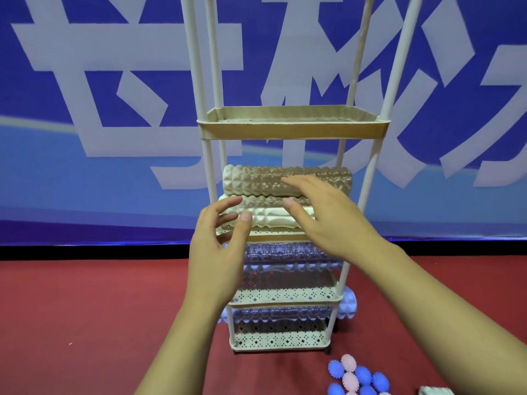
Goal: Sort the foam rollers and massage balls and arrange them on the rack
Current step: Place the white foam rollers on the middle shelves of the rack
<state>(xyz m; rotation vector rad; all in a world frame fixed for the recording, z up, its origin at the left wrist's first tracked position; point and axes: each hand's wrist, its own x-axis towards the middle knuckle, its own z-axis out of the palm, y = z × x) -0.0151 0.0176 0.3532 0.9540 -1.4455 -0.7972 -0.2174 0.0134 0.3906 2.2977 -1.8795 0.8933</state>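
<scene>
A cream rack [291, 128] with several shelves stands before me. On its second shelf lie cream foam rollers [256, 181], one stacked above the others. My left hand [219, 246] hovers at the left end of the lower cream roller [273, 216], fingers loosely curled and holding nothing. My right hand [330, 218] is spread flat in front of the stacked rollers, fingertips near the upper one. Pale blue rollers [285, 253] fill the two shelves below. Spiky blue and pink massage balls [356, 376] lie on the floor at lower right.
The top visible shelf of the rack holds nothing. A pale blue roller [348, 306] sticks out behind the rack's right leg. Red carpet [99, 309] covers the floor. A blue banner [99, 95] hangs behind. A small white object [435, 391] lies at the bottom right edge.
</scene>
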